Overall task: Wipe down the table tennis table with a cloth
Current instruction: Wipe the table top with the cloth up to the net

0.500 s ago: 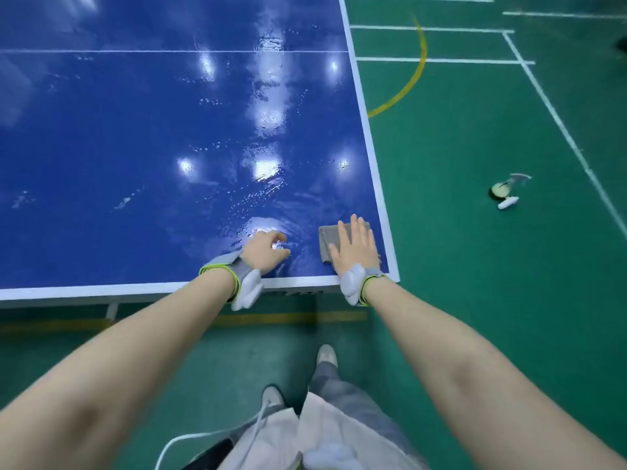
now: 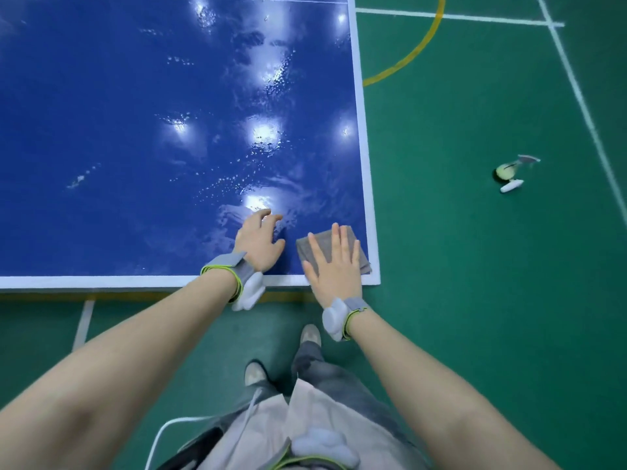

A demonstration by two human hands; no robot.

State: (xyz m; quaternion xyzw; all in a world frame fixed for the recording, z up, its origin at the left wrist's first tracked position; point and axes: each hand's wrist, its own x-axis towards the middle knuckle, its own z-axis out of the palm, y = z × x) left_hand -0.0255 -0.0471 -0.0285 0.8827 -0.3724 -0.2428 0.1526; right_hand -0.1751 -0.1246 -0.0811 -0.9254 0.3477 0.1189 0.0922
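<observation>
A small spray bottle point(image 2: 509, 176) lies on the green floor point(image 2: 475, 300).

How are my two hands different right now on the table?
The right hand lies flat with straight fingers on the grey cloth, while the left hand touches the bare blue table with bent fingers and holds nothing. The right hand sits by the table's near right corner; the left hand is further in, at the edge of a wet, shiny patch. Both wear a grey wrist strap with a green edge.

Right hand point(image 2: 334, 266) and cloth point(image 2: 330, 247) slid nearer the table's corner, left hand point(image 2: 259, 240) uncurled
</observation>
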